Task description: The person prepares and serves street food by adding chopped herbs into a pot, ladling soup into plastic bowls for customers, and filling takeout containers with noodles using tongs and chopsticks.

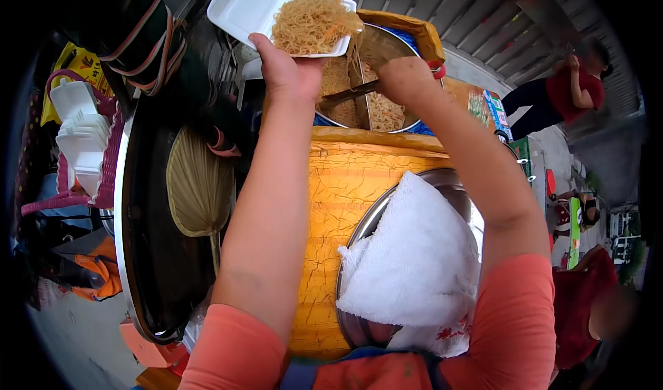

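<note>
An open white foam box (243, 10), heaped with thin brown noodles (314, 25), rests on my left hand (290, 75), whose fingers are mostly beneath it. My right hand (409, 80) is closed round the handle of a dark utensil (349, 94), possibly tongs, with a red part by the hand. The utensil reaches down over a round metal pot (381, 41) split by a divider (363, 110). Noodles fill its left side and paler food (385, 112) its right. Some strands hang from the box's edge toward the pot.
A white towel (414, 252) covers part of a metal bowl (352, 252) on the yellow surface (321, 217). On the left are a palm fan (200, 183), a dark round pan (152, 265) and a basket of foam boxes (83, 141). People stand at the right.
</note>
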`<move>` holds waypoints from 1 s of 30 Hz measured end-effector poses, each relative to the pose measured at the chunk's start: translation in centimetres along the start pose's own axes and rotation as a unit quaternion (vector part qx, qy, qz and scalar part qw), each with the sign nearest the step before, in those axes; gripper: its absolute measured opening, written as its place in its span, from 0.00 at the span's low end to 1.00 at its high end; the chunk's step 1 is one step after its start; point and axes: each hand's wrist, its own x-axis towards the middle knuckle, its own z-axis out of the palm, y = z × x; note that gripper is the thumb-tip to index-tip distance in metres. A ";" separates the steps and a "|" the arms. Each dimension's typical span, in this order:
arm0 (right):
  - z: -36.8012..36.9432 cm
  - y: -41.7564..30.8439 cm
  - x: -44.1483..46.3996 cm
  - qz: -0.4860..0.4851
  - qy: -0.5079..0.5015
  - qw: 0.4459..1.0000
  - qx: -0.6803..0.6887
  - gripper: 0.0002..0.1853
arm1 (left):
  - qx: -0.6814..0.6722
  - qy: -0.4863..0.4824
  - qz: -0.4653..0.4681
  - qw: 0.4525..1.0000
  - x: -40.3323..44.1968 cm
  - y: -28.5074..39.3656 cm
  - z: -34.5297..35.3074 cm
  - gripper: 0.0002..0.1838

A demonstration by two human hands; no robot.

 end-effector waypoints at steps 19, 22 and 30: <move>1.1 -0.5 -2.4 0.029 0.043 0.995 -0.080 0.09 | 0.000 -0.010 0.002 1.000 0.1 0.1 0.1 0.40; 1.0 -1.8 -0.8 -0.009 -0.017 0.998 -0.057 0.09 | 0.010 0.018 0.001 1.000 -0.2 0.2 0.7 0.40; -2.3 2.8 -4.9 0.028 0.052 0.998 -0.018 0.11 | -0.007 0.010 0.022 1.000 -0.1 0.2 0.2 0.37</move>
